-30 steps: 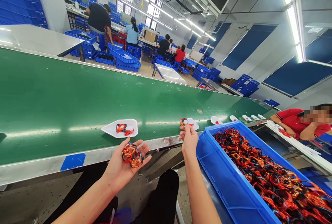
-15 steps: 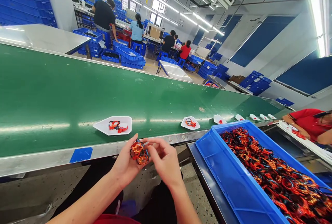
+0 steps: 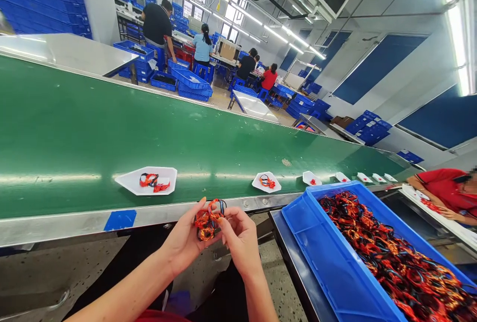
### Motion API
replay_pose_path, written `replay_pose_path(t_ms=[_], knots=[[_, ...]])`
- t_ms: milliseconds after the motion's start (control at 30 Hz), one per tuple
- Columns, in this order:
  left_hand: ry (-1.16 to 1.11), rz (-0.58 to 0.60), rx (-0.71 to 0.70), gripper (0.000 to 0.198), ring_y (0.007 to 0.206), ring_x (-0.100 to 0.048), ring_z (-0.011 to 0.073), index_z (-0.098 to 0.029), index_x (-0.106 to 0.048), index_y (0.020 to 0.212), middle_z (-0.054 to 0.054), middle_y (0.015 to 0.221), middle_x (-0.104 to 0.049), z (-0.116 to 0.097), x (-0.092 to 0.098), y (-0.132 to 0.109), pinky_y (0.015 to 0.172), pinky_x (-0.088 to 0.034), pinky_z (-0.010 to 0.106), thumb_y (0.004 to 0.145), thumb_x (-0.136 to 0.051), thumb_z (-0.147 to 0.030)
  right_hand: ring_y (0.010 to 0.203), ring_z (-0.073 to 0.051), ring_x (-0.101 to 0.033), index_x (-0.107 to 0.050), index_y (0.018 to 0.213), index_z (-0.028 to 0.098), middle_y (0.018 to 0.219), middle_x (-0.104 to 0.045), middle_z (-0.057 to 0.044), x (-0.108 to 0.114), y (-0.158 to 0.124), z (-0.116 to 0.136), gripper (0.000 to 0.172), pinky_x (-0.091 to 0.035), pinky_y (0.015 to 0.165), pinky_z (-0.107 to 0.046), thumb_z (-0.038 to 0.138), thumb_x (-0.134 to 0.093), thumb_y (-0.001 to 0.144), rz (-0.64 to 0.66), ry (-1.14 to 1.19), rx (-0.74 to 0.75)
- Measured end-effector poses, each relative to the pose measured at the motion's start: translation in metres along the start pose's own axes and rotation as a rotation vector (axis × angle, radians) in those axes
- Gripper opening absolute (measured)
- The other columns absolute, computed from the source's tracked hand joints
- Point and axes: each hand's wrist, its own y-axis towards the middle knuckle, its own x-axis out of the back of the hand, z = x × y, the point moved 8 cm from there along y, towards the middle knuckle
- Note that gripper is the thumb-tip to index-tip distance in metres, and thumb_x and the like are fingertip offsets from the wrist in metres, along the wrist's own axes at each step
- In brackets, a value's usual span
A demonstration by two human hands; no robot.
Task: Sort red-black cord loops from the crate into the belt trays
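My left hand [image 3: 182,237] is palm up with its fingers curled round a clump of looped red, orange and black strands [image 3: 206,221]; whether they are wire or cord I cannot tell. My right hand [image 3: 242,240] pinches a dark loop at the clump's right side with thumb and fingers. Both hands are over the near metal edge of the green conveyor belt [image 3: 93,133]. Just beyond them on the belt lies a white pointed tray [image 3: 128,181] with a looped bundle [image 3: 149,180] and a red piece in it. Another white tray [image 3: 257,183] to the right also holds a loop.
A large blue bin [image 3: 320,257] full of similar looped bundles [image 3: 406,257] stands on a metal stand at my right. Several smaller-looking white trays line the belt toward a person in red [image 3: 443,190]. Blue crates [image 3: 40,4] and seated people are in the background.
The white trays have shifted left along the belt. In my hands the clump has spread, and a dark loop now stands up at its right side by my right fingers.
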Motion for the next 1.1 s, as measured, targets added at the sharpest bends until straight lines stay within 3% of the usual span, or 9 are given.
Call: replay_pose_path(t_ms=[200,433,633,867,1100], knots=[[0.06,-0.007,-0.016,0.019,0.071,-0.061,0.0147,-0.014,-0.067,0.096,0.007,0.091,-0.068,0.001,0.001,0.0,0.072,-0.056,0.035,0.079,-0.063,-0.022,0.042,-0.004,-0.035,-0.055,0.087,0.019,0.055,-0.044,0.008,0.005,-0.002,-0.009,0.019,-0.031,0.04,-0.016,0.036,-0.061,0.082,-0.019,0.128,-0.016],[0.144,0.043,-0.003,0.019,0.076,-0.061,0.0156,-0.014,-0.068,0.095,0.007,0.091,-0.067,0.006,0.0,-0.004,0.075,-0.055,0.034,0.079,-0.063,-0.023,0.04,-0.003,-0.031,-0.056,0.087,0.018,0.058,-0.047,0.006,0.006,-0.002,-0.017,0.021,-0.027,0.038,-0.015,0.037,-0.062,0.082,-0.023,0.25,-0.032],[0.154,0.113,-0.024,0.014,0.064,-0.055,0.012,-0.015,-0.069,0.088,0.002,0.072,-0.059,0.004,-0.01,-0.01,0.067,-0.053,0.029,0.079,-0.062,-0.024,0.04,-0.001,-0.014,-0.056,0.083,0.017,0.06,-0.038,0.008,0.001,-0.006,-0.042,0.024,-0.012,0.033,-0.013,0.041,-0.063,0.081,-0.067,0.613,-0.258],[0.15,0.191,-0.028,0.018,0.063,-0.056,0.0131,-0.013,-0.068,0.088,0.003,0.071,-0.057,0.003,-0.022,-0.018,0.058,-0.05,0.025,0.083,-0.055,-0.024,0.039,0.001,-0.011,-0.056,0.075,0.014,0.06,-0.034,0.009,-0.015,-0.013,-0.059,0.028,-0.017,0.031,-0.009,0.038,-0.072,0.073,-0.066,0.936,-0.476],[0.134,0.204,-0.018,0.018,0.062,-0.057,0.0137,-0.012,-0.068,0.089,0.003,0.069,-0.058,0.005,-0.024,-0.02,0.058,-0.051,0.025,0.083,-0.054,-0.022,0.039,0.002,-0.012,-0.052,0.065,0.013,0.058,-0.036,0.008,-0.023,-0.016,-0.065,0.034,-0.018,0.03,-0.008,0.039,-0.074,0.07,-0.01,0.961,-0.542]])
